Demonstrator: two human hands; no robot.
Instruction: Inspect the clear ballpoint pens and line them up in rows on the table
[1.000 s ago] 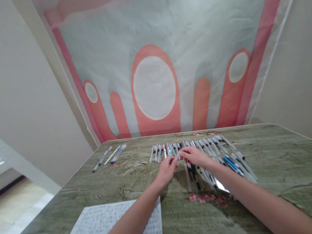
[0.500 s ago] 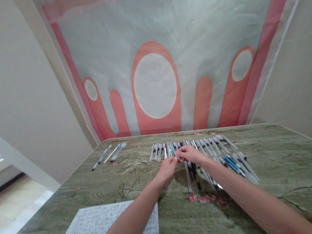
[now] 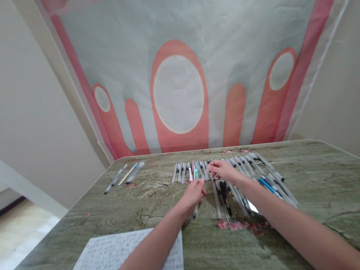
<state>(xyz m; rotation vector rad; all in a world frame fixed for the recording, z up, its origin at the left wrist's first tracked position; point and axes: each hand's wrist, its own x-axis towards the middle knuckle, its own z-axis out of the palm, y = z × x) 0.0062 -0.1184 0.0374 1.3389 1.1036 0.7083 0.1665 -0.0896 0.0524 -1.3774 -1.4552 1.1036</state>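
My left hand (image 3: pixel 195 193) is closed on a pen (image 3: pixel 196 211), whose dark end sticks out below the fingers over the table. Up and to the right, my right hand (image 3: pixel 221 171) hovers at a long row of clear pens (image 3: pixel 180 172), its fingers bent together; whatever is between them is too small to make out. Pink and teal pens (image 3: pixel 196 172) lie in that row, just left of my right hand. Below the row, a second group of pens (image 3: pixel 226 198), some black, is partly covered by my right forearm.
A handwritten sheet (image 3: pixel 115 256) lies at the front left, partly under my left forearm. Several pens (image 3: pixel 135 172) rest at the back left of the wood-patterned table (image 3: pixel 154 201). Blue pens (image 3: pixel 268 186) lie right of my right forearm. A patterned sheet hangs behind.
My right hand has moved slightly right, away from my left hand. The pen below my left hand now shows. The view has tilted slightly.
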